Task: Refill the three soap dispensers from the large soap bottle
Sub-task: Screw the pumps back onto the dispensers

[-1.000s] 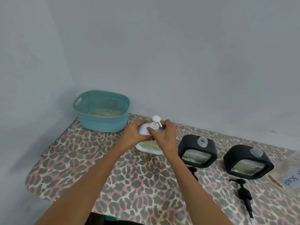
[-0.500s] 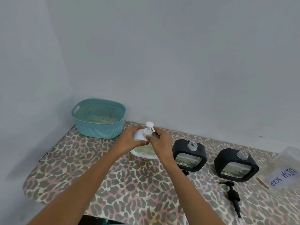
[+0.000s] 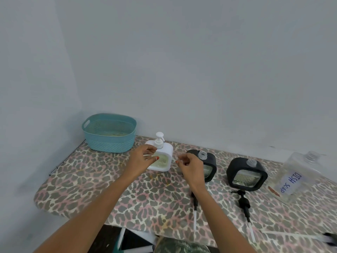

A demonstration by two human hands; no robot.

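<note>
A white soap dispenser [image 3: 165, 149] with its white pump on top stands upright on the leopard-print board [image 3: 91, 179]. My left hand [image 3: 144, 157] hovers open just in front of it, fingers apart and holding nothing. My right hand [image 3: 191, 166] is to its right, loosely curled and empty. Two black dispensers [image 3: 210, 158] [image 3: 247, 174] stand uncapped with clear threaded necks. Their black pumps [image 3: 195, 203] [image 3: 244, 203] lie on the board in front of them. The large clear bottle labelled DISH SOAP [image 3: 295, 176] stands tilted at the far right.
A teal plastic basket [image 3: 109, 134] sits in the back left corner against the grey wall. The board's rounded left end and front edge are close by. Another pump tube lies at the lower right edge [image 3: 295, 235].
Both hands have let go of the white dispenser's pump and drawn back, the right hand moving to the right. The view has tilted up.
</note>
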